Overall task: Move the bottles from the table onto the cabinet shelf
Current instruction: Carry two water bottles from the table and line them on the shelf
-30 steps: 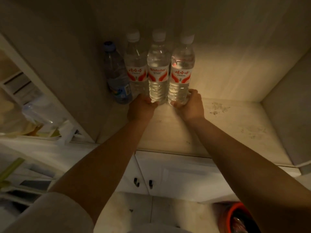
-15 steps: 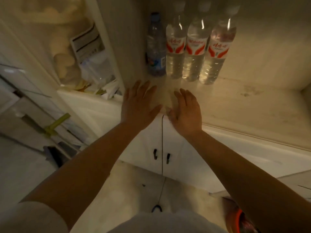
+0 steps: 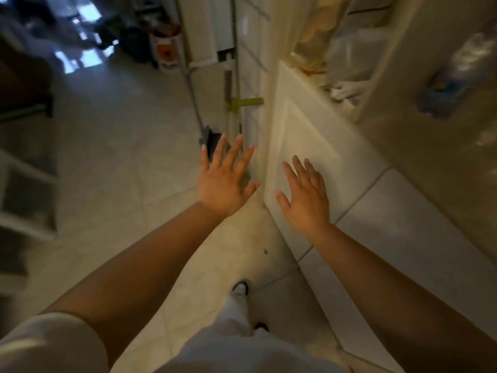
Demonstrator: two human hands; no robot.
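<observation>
Both hands hang in the air with fingers spread and hold nothing. My left hand (image 3: 224, 177) is over the floor tiles, and my right hand (image 3: 305, 196) is in front of a white cabinet door (image 3: 301, 135). At the far right edge a blurred bottle with a blue label (image 3: 454, 87) stands on the cabinet shelf (image 3: 419, 146). The other bottles on the shelf are out of view. No table is in view.
The white cabinet runs along the right side, with bags and packets (image 3: 336, 49) in an open compartment above the door. A mop or broom pole (image 3: 192, 84) leans by the wall. A dark shelf unit (image 3: 24, 195) stands at the left. Pale floor tiles (image 3: 129, 146) spread ahead.
The view has swung left, away from the shelf. Both hands, which gripped bottles on the shelf a second ago, have let go and drawn back, now spread over the floor and cabinet door.
</observation>
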